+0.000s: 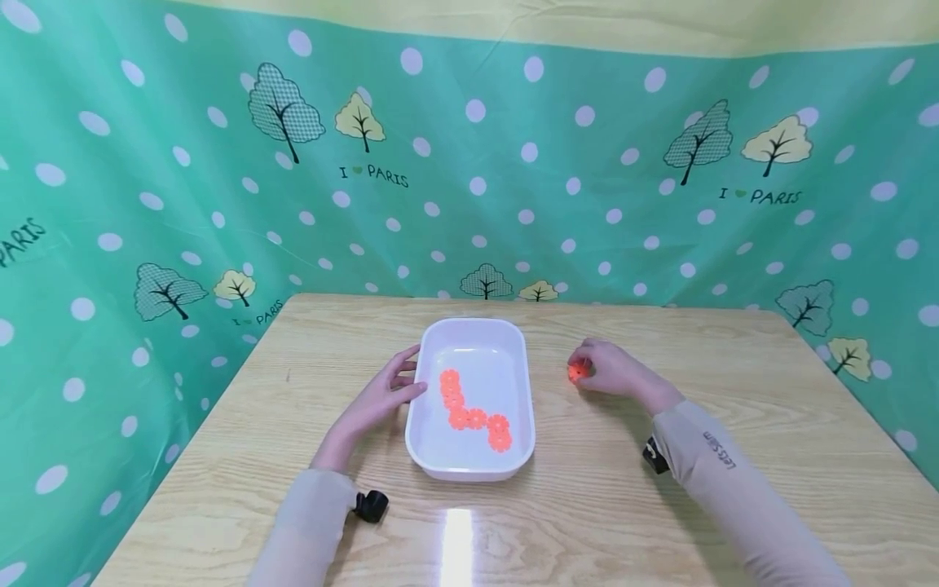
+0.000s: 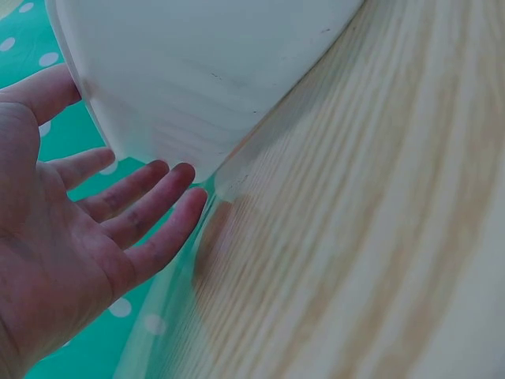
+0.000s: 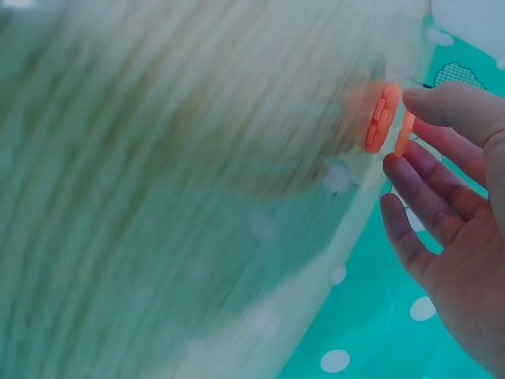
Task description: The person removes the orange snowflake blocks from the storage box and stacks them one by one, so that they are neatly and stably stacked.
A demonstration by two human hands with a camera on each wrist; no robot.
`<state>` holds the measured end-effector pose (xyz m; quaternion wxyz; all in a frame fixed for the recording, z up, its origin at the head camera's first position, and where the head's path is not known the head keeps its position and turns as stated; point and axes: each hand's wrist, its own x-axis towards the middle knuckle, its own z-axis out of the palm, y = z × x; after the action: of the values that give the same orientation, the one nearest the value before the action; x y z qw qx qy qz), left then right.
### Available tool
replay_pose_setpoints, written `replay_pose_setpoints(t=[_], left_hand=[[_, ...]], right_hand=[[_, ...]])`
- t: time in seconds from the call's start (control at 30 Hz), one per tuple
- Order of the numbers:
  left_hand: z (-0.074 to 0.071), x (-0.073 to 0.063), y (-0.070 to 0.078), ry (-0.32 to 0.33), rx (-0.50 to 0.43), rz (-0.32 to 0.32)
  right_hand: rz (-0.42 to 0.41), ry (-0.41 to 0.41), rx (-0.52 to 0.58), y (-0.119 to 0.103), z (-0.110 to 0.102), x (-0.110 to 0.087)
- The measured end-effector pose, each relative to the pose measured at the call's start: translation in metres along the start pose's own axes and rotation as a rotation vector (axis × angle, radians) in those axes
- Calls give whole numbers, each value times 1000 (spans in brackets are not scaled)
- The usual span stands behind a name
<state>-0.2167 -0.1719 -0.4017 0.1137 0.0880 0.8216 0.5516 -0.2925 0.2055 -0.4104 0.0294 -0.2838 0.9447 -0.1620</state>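
A white rectangular plastic basin stands on the table, with several orange flower-shaped discs lying in a bent line on its floor. My left hand is at the basin's left side, its thumb at the rim. In the left wrist view, the long fingers are loosely extended along the outer wall. Right of the basin, my right hand pinches an orange flower-shaped disc between thumb and fingertips. Another orange disc lies just beside it, close over the tabletop.
The light wood-grain table reaches back to a green polka-dot cloth hanging behind and at both sides. Black wrist cameras sit at both cuffs.
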Motion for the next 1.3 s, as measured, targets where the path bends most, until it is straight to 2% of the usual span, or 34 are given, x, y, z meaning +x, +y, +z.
replay_pose_setpoints(t=[0.2,0.6,1.0,1.3], left_hand=[[1,0,0,-3,7,-6],[1,0,1,3,14,-10],[0,0,0,3,21,-10],[0,-1,0,8,24,-10]], right_hand=[[15,-22,-17,2,2,-1],[-3,4,-15,4,2,-4],[7,-9,-11,6,4,-4],[10,-8,-14,-1,-1,-1]])
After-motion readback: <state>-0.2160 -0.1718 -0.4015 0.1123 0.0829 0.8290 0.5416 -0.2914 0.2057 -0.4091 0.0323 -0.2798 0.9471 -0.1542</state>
